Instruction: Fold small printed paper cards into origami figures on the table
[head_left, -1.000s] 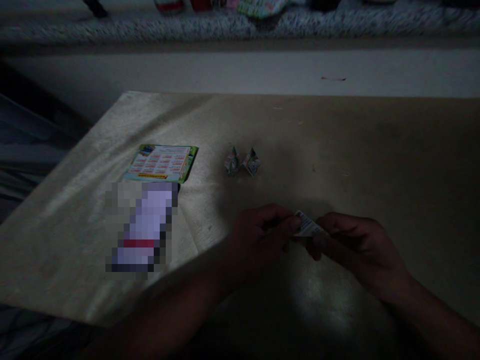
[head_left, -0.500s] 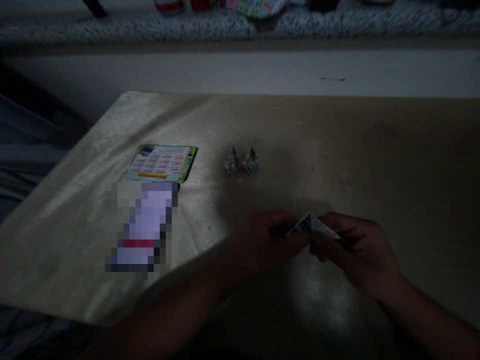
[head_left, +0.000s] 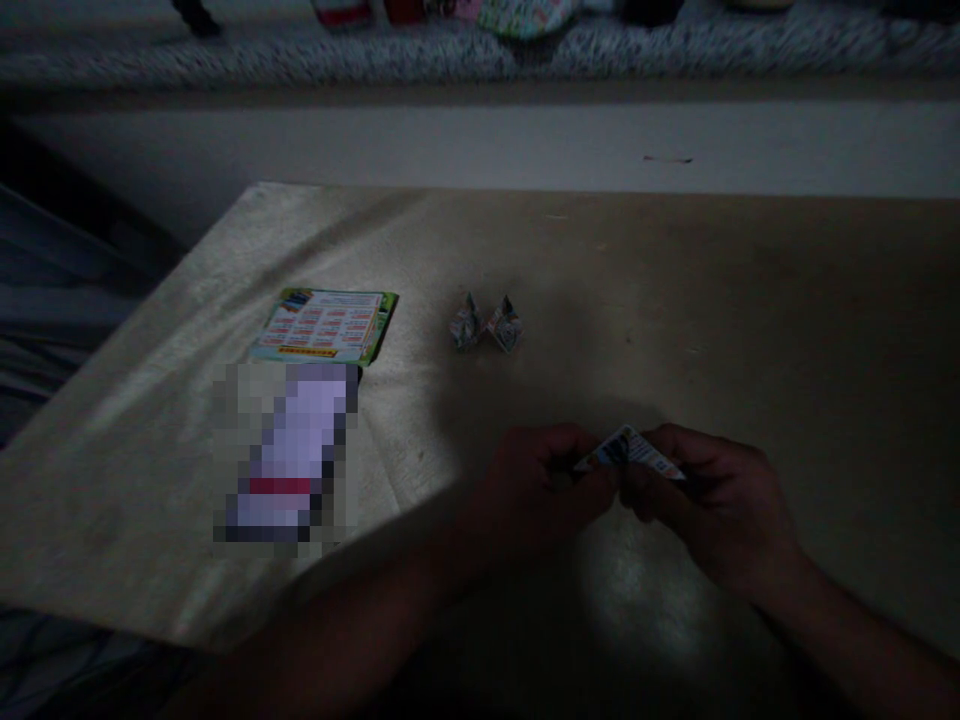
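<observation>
Between my two hands is a small printed piece of paper folded into a triangle, its peak pointing away from me. My left hand pinches its left side, thumb on the near face. On the other side my right hand grips the right part, its thumb meeting the left thumb near the middle of the bottom edge. Fingers behind the paper are partly hidden. Farther off, a folded paper figure with two pointed peaks stands on the table, touched by neither hand.
A printed calendar card lies on the cloth-covered table at the left. Below it is a pixel-blurred oblong object that looks like a phone. Along the back runs a speckled stone ledge with several items on it.
Hardly anything differs. The view has shifted slightly, and both hands still hold the folded triangle in nearly the same pose.
</observation>
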